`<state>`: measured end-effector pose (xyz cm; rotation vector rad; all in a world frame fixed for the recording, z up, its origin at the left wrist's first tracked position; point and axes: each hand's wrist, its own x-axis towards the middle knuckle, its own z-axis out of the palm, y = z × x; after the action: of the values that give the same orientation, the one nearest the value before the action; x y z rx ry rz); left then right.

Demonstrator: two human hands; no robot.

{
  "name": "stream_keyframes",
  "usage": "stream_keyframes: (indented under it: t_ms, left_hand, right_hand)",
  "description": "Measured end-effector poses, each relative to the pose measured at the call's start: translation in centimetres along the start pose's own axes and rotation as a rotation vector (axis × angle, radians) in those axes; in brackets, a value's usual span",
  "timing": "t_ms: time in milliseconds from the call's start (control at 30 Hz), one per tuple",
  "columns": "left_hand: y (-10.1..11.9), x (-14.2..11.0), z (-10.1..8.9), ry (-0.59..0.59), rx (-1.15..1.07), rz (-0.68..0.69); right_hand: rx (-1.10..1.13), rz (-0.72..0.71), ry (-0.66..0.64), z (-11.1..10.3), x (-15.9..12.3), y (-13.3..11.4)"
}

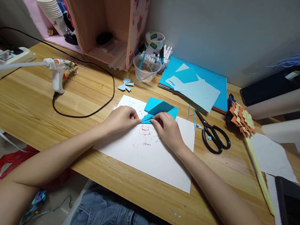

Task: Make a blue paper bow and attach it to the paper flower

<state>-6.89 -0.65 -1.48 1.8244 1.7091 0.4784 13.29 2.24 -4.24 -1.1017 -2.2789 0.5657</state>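
A folded piece of blue paper (160, 108) lies on a white sheet (158, 156) in the middle of the wooden table (32, 102). My left hand (122, 118) pinches its near left corner with curled fingers. My right hand (167, 128) presses and pinches the same corner from the right. The fingertips of both hands almost meet over the paper's pointed tip.
Black scissors (214, 134) lie right of the sheet. A glue gun (58, 71) with a black cord stands at the left. At the back are a clear plastic cup (146, 68), a tape roll (154, 41), markers, a stack of blue paper (196, 85) and a small blue bow (125, 84). A paper flower on a stick (242, 119) and a dark tablet (294, 212) sit at the right.
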Motion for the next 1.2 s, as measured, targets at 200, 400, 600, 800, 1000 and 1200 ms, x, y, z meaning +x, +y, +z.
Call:
stream_keyframes:
  t_ms: [200, 400, 600, 800, 1000, 1200]
  left_hand:
    - [-1.3, 0.6, 0.0, -0.052, -0.141, 0.036]
    - [-1.1, 0.4, 0.4, -0.051, -0.183, 0.028]
    - [-0.5, 0.1, 0.5, -0.022, -0.130, -0.016]
    - [0.3, -0.1, 0.3, -0.010, -0.098, -0.118]
    - [0.2, 0.0, 0.2, 0.009, -0.099, -0.119]
    - [0.7, -0.5, 0.9, 0.136, -0.019, -0.094]
  right_hand:
    - [-0.012, -0.026, -0.005, 0.0, 0.0, 0.1]
    - [-0.019, -0.032, -0.004, 0.0, -0.1, 0.2]
    - [-0.021, -0.033, -0.004, 0.0, -0.1, 0.2]
    - [-0.031, -0.030, -0.006, 0.1, -0.1, 0.1]
    - [-0.031, -0.031, -0.003, 0.1, -0.2, 0.2]
    - [-0.025, -0.028, -0.006, 0.0, -0.2, 0.1]
